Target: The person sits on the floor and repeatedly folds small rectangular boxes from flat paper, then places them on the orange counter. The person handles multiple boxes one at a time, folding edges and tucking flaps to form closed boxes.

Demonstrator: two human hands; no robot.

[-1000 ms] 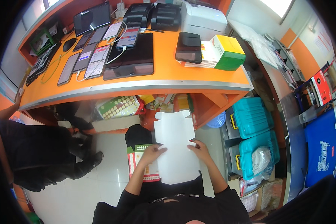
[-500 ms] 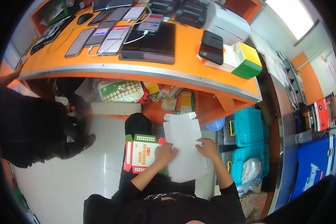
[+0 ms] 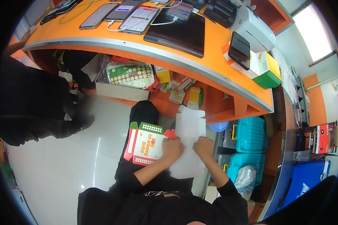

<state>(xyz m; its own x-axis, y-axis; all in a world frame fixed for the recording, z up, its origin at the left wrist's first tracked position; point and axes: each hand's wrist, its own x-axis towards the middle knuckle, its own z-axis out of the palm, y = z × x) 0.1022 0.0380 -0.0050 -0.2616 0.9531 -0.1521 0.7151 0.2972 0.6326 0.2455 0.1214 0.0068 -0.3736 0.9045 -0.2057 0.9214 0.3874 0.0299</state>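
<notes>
Tiles point(image 3: 101, 161) cover the floor on the left, pale and shiny. A big orange desk point(image 3: 218, 52) goes across the top, with a silver edge. Near its left end is a person in dark clothes point(image 3: 30, 101). Two teal boxes point(image 3: 251, 138) sit on the right, down below the desk, one nearer than the other. A white machine point(image 3: 253, 30) sits on the right part of the desk. The white card point(image 3: 188, 161) is in the middle, between the two hands and over the wearer's lap. It has little flaps, and its far end points at the desk. Just left of it, a red, green and white printed card point(image 3: 144, 144) lies on the wearer's leg point(image 3: 144, 112). Phones point(image 3: 139, 19) lie in a row on the desk. The left hand point(image 3: 172, 149) is curled up like a fist, holding the card's left side. The right hand point(image 3: 203, 147) is curled too, holding the right side. The tips of the fingers are tucked away, so I cannot tell how they pinch.
</notes>
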